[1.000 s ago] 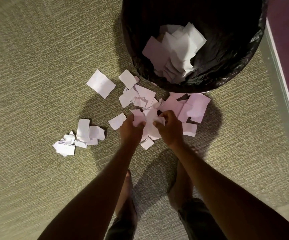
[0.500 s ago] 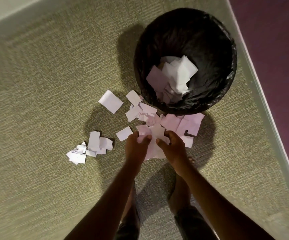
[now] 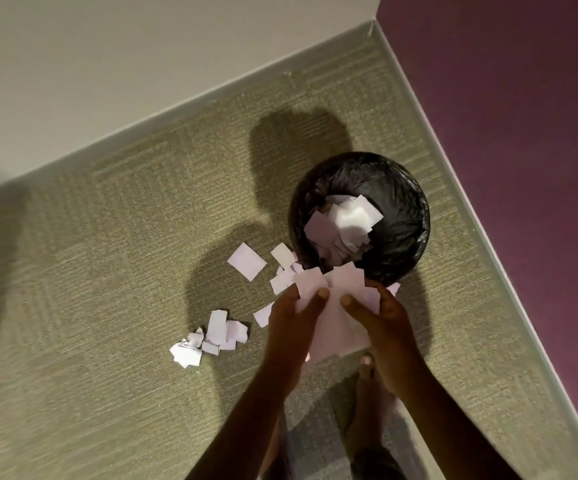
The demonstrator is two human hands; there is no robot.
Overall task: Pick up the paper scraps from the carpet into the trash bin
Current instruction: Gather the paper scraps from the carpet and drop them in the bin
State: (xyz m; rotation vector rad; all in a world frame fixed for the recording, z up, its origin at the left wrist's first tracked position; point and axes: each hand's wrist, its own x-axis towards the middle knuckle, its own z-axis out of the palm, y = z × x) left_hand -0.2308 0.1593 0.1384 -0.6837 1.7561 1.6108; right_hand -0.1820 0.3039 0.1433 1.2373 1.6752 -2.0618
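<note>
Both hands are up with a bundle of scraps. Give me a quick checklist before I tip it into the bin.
1. Bundle of scraps gripped by left hand and right hand: ok.
2. Trash bin open, liner in place: ok.
3. Room left in bin: ok.
4. Bundle fully over the rim: not ok, only its far edge reaches.
5. Loose pieces under the bundle: cannot tell.
6. Carpet finished: not ok, small pile remains.

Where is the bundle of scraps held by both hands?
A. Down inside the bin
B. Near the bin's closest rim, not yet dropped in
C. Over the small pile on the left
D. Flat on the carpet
B: the left hand and right hand clasp the scraps at the near rim of the bin, above the carpet.
</note>
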